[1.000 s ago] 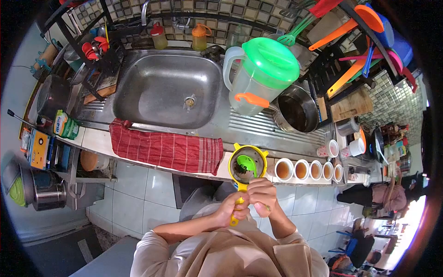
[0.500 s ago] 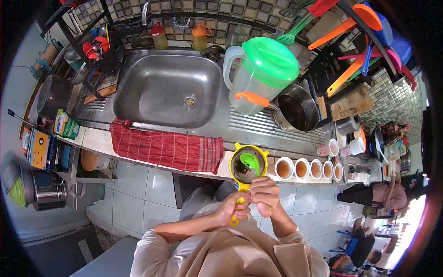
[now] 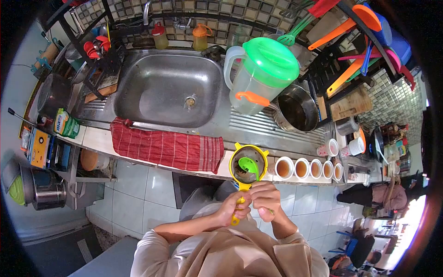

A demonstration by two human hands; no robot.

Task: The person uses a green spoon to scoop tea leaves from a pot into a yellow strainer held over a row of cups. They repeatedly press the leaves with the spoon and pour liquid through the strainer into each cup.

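My left hand [image 3: 235, 206] is wrapped round the handle of a yellow strainer [image 3: 264, 162], which sits at the counter's front edge. Dark wet bits, like tea leaves, lie in its mesh. In my right hand [image 3: 265, 199] is a green spoon [image 3: 248, 164], its bowl inside the strainer. To the right stands a row of several paper cups [image 3: 284, 168] of brown liquid. A red checked cloth [image 3: 166, 147] lies on the counter to the left.
Behind the cloth is a steel sink [image 3: 168, 87]. A pitcher with a green lid [image 3: 270, 60] stands beside a steel pot [image 3: 295, 111] of dark liquid, whose handle has an orange grip [image 3: 252, 98]. More cups [image 3: 328, 147] lie on their sides farther right.
The green spoon's bowl has shifted slightly left and down within the strainer, and the dark bits are spread differently. My left hand and the strainer stay in place.
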